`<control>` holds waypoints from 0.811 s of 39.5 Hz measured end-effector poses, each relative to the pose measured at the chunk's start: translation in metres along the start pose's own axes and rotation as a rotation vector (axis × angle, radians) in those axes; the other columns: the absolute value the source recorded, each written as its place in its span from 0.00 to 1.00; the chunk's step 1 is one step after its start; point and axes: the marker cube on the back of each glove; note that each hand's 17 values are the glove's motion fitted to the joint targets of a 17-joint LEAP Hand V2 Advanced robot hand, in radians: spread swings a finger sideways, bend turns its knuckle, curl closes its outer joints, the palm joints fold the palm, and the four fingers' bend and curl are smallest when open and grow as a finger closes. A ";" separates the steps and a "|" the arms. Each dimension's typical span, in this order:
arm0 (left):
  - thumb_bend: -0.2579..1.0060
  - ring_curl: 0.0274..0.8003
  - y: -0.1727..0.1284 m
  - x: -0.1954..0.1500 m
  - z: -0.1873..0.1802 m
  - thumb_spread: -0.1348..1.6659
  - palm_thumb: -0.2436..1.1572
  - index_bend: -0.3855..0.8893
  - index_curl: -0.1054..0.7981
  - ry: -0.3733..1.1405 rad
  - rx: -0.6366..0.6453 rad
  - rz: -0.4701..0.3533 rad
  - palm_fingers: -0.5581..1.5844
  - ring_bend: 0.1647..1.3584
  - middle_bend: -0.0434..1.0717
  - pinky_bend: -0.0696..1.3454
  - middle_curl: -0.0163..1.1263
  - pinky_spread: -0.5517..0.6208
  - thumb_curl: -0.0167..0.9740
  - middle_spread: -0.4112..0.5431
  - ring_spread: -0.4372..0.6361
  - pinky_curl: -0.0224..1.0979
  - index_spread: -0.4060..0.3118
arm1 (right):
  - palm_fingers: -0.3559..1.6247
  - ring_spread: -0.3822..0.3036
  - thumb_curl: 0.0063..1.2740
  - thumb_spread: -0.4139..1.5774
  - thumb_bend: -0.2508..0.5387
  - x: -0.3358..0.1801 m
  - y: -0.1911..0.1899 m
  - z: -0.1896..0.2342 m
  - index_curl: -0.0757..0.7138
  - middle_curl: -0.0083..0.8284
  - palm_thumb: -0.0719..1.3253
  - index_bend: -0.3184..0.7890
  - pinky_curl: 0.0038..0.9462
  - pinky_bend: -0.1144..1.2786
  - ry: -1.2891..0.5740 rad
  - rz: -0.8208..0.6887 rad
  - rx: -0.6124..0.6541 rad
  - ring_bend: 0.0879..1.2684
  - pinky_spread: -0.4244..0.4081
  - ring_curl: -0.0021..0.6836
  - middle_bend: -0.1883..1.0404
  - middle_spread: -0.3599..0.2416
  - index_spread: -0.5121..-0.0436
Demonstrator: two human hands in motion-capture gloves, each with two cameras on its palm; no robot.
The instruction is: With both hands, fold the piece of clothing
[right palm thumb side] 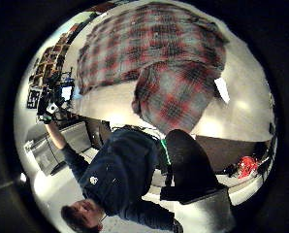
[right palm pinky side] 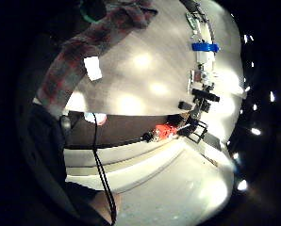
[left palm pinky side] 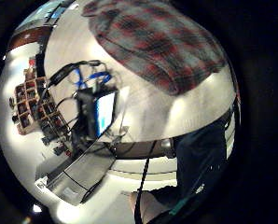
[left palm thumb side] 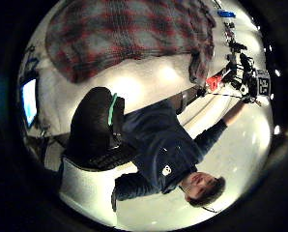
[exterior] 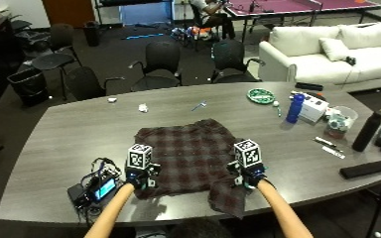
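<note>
Dark red-and-grey plaid flannel shirt (exterior: 190, 158) spread on the grey wooden surface (exterior: 58, 139), near edge under both gloves, left hand (exterior: 140, 177) at its near-left corner, right hand (exterior: 245, 177) over a bunched flap overhanging the surface's edge, fingers' state impossible to tell on either hand.

A grey table (exterior: 58, 148) is carrying a plaid shirt (exterior: 187, 161), one flap hanging over the near edge. A blue bottle (exterior: 295, 108), green plate (exterior: 261, 95) and black bottle (exterior: 367, 131) are sitting right, and a small screen (exterior: 101, 188) is lying near left.
</note>
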 end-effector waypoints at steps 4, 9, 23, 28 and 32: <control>0.22 0.27 0.002 0.003 0.015 0.70 0.45 0.44 0.48 0.036 -0.089 -0.063 0.28 0.36 0.16 0.31 0.15 0.78 0.31 0.67 0.80 0.29 0.42 | 0.30 0.65 0.23 0.77 0.41 -0.011 -0.019 0.019 0.27 0.39 0.42 0.37 0.35 0.51 -0.021 -0.038 -0.036 0.35 0.75 0.43 0.33 0.62 0.36; 0.21 0.27 -0.020 -0.005 0.050 0.69 0.48 0.44 0.49 0.040 -0.104 -0.089 0.28 0.36 0.20 0.31 0.16 0.78 0.33 0.66 0.80 0.29 0.42 | 0.30 0.64 0.24 0.76 0.38 -0.042 -0.014 0.035 0.27 0.40 0.44 0.37 0.36 0.52 0.021 -0.038 -0.101 0.35 0.76 0.44 0.34 0.60 0.36; 0.24 0.21 -0.028 -0.011 0.077 0.70 0.63 0.64 0.61 0.156 0.090 -0.157 0.55 0.17 0.47 0.16 0.30 0.66 0.41 0.39 0.62 0.24 0.32 | 0.52 0.51 0.32 0.72 0.39 -0.037 -0.057 0.058 0.32 0.43 0.60 0.46 0.39 0.61 0.011 0.029 0.045 0.40 0.52 0.48 0.33 0.45 0.38; 0.25 0.24 -0.032 -0.008 0.074 0.70 0.68 0.66 0.63 0.131 0.142 -0.170 0.62 0.15 0.50 0.17 0.34 0.57 0.43 0.32 0.52 0.25 0.28 | 0.69 0.35 0.35 0.71 0.40 -0.037 -0.067 0.058 0.38 0.45 0.66 0.46 0.36 0.59 0.056 0.092 0.164 0.38 0.29 0.47 0.34 0.35 0.42; 0.25 0.26 -0.034 -0.008 0.071 0.71 0.70 0.66 0.64 0.106 0.169 -0.162 0.65 0.14 0.49 0.16 0.37 0.51 0.44 0.29 0.45 0.26 0.27 | 0.79 0.26 0.38 0.64 0.38 -0.043 -0.069 0.059 0.45 0.49 0.70 0.49 0.37 0.55 0.168 0.100 0.184 0.40 0.18 0.53 0.37 0.26 0.48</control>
